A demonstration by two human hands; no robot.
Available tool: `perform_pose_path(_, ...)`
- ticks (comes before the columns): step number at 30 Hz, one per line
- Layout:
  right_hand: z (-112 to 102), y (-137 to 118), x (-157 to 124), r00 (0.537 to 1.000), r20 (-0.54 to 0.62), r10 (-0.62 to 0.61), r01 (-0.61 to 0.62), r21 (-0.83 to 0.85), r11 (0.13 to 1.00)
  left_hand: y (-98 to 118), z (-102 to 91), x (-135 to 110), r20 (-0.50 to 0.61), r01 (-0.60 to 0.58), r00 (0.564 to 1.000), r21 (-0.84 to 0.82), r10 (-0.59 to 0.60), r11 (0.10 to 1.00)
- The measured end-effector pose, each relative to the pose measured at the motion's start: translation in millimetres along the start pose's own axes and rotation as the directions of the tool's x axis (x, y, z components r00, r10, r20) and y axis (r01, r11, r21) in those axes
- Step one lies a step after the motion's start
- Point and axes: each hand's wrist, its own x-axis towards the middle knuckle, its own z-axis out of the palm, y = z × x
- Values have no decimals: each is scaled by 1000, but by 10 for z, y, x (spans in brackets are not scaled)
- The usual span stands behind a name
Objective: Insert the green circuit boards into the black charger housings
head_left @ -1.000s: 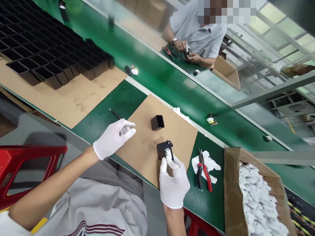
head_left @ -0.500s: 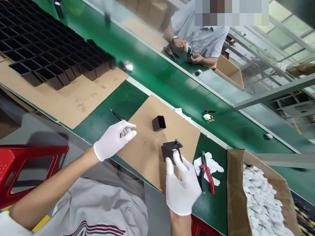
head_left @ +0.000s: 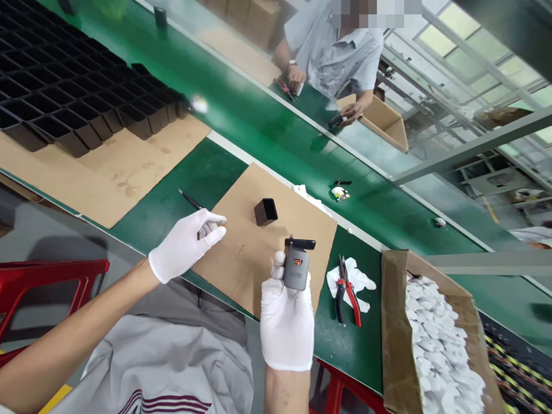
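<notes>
Gloved in white, my right hand (head_left: 288,322) grips a dark grey box-shaped device (head_left: 296,270) over the cardboard sheet (head_left: 235,253). The device has a small orange marking on its face and a black bar (head_left: 302,244) across its top. My left hand (head_left: 183,244), also gloved, hovers at the sheet's left edge with thumb and forefinger stretched apart and nothing between them. Just beyond it lie dark tweezers (head_left: 190,199). A hollow black case (head_left: 265,212) lies on the sheet, between and beyond my hands. Red-and-black pliers (head_left: 347,293) rest on a white glove (head_left: 364,282) to the right.
Rows of black cases (head_left: 64,109) cover another cardboard sheet (head_left: 129,178) at left. A carton (head_left: 394,333) of white pieces (head_left: 440,339) stands right. Beyond the white rail runs a green belt (head_left: 276,132) carrying small parts (head_left: 340,194). Across it sits a co-worker (head_left: 332,63). Red stools (head_left: 47,270) stand below.
My right hand has turned palm up and shifted left, bringing the device's marked face into view. The left hand keeps its pose. The whole view has shifted slightly; the co-worker's hands have moved apart.
</notes>
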Motion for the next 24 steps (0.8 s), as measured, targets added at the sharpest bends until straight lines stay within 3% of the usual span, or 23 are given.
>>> perform_pose_path(3, -26, 4, -12, 993, 60, 101, -110, 168, 980, -2, 8, -4, 0, -2, 1000, 6, 2, 1000)
perform_pose_path(7, -37, 18, -29, 995, 41, 89, -95, 164, 982, 1, 7, 21, -2, 0, 1000, 1, 0, 1000)
perform_pose_path(9, -12, 17, -31, 1000, 0, 21, -21, 24, 999, 3, -7, 28, -3, 3, 1000, 6, -3, 1000)
perform_pose_path(11, 8, 15, -23, 987, -87, -132, 107, -241, 964, 18, -13, 2, -21, -9, 1000, 27, 10, 1000)
perform_pose_path(14, -11, 36, -23, 905, -208, -371, 218, -522, 824, 89, 74, -125, -51, -142, 988, 100, 148, 985)
perform_pose_path(17, -66, 125, -84, 864, -196, -463, 257, -619, 742, 211, 345, -291, 26, -273, 962, 114, 272, 955)
perform_pose_path(21, -179, 195, -182, 870, 119, -478, 401, -736, 546, 365, 783, -374, 157, -193, 972, 114, 174, 974)
perform_pose_path(22, -244, 153, -181, 847, 201, -491, 449, -765, 462, 388, 854, -363, 175, -158, 975, 112, 137, 981)
perform_pose_path(24, -452, -28, -129, 788, 291, -543, 457, -867, 198, 403, 926, -323, 166, -89, 984, 111, 70, 990)
